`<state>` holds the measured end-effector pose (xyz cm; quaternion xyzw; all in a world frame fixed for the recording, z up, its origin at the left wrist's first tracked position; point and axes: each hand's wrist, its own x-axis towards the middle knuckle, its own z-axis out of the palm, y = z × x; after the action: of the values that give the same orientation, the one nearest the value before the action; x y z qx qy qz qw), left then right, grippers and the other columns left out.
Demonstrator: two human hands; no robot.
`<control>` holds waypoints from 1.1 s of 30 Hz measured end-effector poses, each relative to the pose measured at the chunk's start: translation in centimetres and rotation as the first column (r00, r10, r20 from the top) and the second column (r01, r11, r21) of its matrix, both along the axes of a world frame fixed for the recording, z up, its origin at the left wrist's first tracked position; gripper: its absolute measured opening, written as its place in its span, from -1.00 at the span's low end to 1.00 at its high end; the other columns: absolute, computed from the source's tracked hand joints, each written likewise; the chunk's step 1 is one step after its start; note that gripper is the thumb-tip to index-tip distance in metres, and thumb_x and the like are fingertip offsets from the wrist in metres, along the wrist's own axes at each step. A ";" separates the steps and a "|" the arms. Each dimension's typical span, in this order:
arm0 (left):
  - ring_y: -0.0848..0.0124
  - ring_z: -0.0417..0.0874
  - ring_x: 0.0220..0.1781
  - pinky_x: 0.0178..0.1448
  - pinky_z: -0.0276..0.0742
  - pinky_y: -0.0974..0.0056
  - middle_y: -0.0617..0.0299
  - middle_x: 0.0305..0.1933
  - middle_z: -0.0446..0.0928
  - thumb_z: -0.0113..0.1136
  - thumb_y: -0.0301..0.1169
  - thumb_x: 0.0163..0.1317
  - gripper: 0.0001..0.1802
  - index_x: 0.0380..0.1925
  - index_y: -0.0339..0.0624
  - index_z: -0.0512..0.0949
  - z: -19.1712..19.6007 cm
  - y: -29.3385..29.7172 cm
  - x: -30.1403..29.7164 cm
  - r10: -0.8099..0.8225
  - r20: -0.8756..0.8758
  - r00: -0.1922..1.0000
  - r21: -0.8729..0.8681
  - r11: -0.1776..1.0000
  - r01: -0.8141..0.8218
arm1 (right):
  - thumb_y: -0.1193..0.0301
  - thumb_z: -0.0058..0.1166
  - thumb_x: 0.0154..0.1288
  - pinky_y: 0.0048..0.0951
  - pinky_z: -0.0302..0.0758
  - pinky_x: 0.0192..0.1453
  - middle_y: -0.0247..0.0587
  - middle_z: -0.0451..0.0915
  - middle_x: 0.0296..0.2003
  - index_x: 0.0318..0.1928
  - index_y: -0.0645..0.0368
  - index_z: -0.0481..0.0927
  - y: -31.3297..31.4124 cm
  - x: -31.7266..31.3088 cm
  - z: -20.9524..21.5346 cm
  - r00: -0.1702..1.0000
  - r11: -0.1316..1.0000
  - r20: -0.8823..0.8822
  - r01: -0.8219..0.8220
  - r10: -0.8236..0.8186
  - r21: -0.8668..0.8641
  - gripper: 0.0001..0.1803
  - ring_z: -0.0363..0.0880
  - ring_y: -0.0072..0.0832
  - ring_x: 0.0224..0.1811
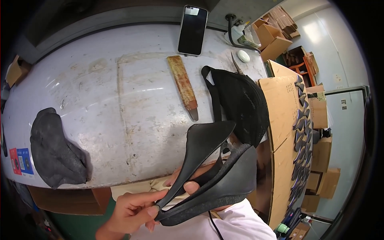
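Black saddle point(228, 176): nose pinched by left grip point(138, 209), middle apparently clasped by right grip point(191, 187).

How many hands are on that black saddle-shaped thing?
2. The left hand pinches the narrow tip of the black saddle-shaped piece; the right hand is mostly hidden behind it, with its thumb showing in the central gap.

Tabletop point(146, 116) between grey lump point(56, 150) and black saddle point(230, 178) lies open.
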<state>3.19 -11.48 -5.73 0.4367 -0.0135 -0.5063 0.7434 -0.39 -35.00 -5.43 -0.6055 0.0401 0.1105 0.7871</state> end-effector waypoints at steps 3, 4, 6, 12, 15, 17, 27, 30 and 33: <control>0.61 0.59 -0.55 -0.43 0.46 0.50 0.29 -0.56 0.56 0.05 -0.66 0.33 -0.55 0.23 -0.33 0.45 0.2 -0.5 -0.2 0.023 0.066 0.998 0.022 0.999 -0.024 | 0.49 0.40 0.14 -0.49 0.52 -0.10 -0.27 0.62 -0.23 -0.20 0.22 0.64 0.4 0.7 0.2 0.999 1.000 -0.032 0.002 -0.002 -0.003 -0.77 0.62 -0.49 -0.16; 0.61 0.59 -0.55 -0.43 0.46 0.50 0.29 -0.56 0.56 0.05 -0.66 0.33 -0.55 0.23 -0.33 0.45 0.2 -0.5 -0.4 0.025 0.070 0.997 0.027 0.999 -0.027 | 0.49 0.40 0.15 -0.49 0.52 -0.09 -0.27 0.62 -0.23 -0.20 0.22 0.64 0.4 0.9 0.1 0.999 1.000 -0.040 -0.004 0.004 0.001 -0.77 0.62 -0.49 -0.15; 0.50 0.60 -0.60 -0.55 0.52 0.46 0.07 -0.52 0.61 0.05 -0.60 0.31 -0.58 0.17 -0.45 0.46 0.0 -0.8 -0.7 0.084 0.213 0.973 0.029 0.995 -0.093 | 0.51 0.41 0.12 -0.48 0.53 -0.07 -0.25 0.62 -0.21 -0.17 0.22 0.63 0.3 1.3 -0.1 0.996 0.996 -0.046 -0.068 0.071 0.060 -0.73 0.62 -0.48 -0.13; 0.52 0.62 -0.58 -0.50 0.54 0.47 0.15 -0.59 0.58 0.09 -0.60 0.29 -0.58 0.17 -0.44 0.47 1.3 -1.7 -0.8 0.102 0.308 0.946 0.060 0.990 -0.127 | 0.45 0.40 0.14 -0.45 0.53 -0.03 -0.16 0.64 -0.16 -0.16 0.25 0.63 0.1 0.6 -1.1 0.996 0.985 0.004 -0.094 0.094 0.146 -0.72 0.62 -0.44 -0.09; 0.57 0.54 -0.65 -0.56 0.44 0.48 0.22 -0.63 0.54 0.14 -0.58 0.27 -0.56 0.17 -0.43 0.47 0.9 -1.9 -1.3 0.087 0.409 0.908 0.079 0.988 -0.131 | 0.44 0.39 0.14 -0.44 0.53 -0.03 -0.14 0.64 -0.15 -0.17 0.26 0.64 0.4 0.3 -1.4 0.992 0.985 -0.055 -0.108 0.116 0.131 -0.72 0.62 -0.43 -0.09; 0.59 0.53 -0.59 -0.49 0.44 0.49 0.24 -0.58 0.55 0.15 -0.58 0.28 -0.58 0.16 -0.38 0.50 0.8 -1.4 -0.1 -0.008 0.487 0.873 0.116 0.992 -0.055 | 0.43 0.39 0.15 -0.43 0.54 -0.03 -0.12 0.64 -0.15 -0.17 0.27 0.64 0.4 0.0 -1.3 0.987 0.987 -0.097 -0.117 0.128 0.114 -0.72 0.62 -0.42 -0.09; 0.51 0.56 -0.01 0.00 0.50 0.43 0.09 0.20 0.44 0.03 -0.49 0.39 -0.23 0.49 -0.16 -0.13 0.1 -5.7 1.7 0.518 0.146 0.843 -0.130 0.855 -0.503 | 0.40 0.37 0.16 -0.41 0.54 -0.05 -0.07 0.64 -0.13 -0.19 0.28 0.64 0.6 -1.2 -1.2 0.960 0.963 -0.154 -0.205 0.233 0.177 -0.73 0.62 -0.40 -0.10; 0.51 0.54 0.03 0.03 0.50 0.41 0.08 0.18 0.44 0.00 -0.47 0.42 -0.27 0.48 -0.16 -0.11 -0.8 -5.9 1.4 0.556 0.129 0.821 -0.101 0.831 -0.547 | 0.40 0.37 0.16 -0.40 0.54 -0.05 -0.06 0.64 -0.13 -0.20 0.29 0.64 1.4 -2.0 -1.5 0.965 0.959 -0.136 -0.191 0.222 0.211 -0.73 0.62 -0.39 -0.10; 0.49 0.53 0.04 0.07 0.47 0.40 0.06 0.20 0.42 -0.01 -0.44 0.42 -0.29 0.47 -0.19 -0.08 -1.8 -6.0 0.7 0.571 0.146 0.808 -0.106 0.821 -0.561 | 0.39 0.37 0.17 -0.40 0.54 -0.06 -0.05 0.64 -0.13 -0.21 0.29 0.64 0.2 -2.8 -1.4 0.973 0.957 -0.124 -0.162 0.195 0.239 -0.74 0.62 -0.38 -0.10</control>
<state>3.90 -17.50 -7.51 0.4411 0.0386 -0.2216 0.8688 -3.18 -34.75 -6.80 -0.5028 0.0297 0.2293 0.8329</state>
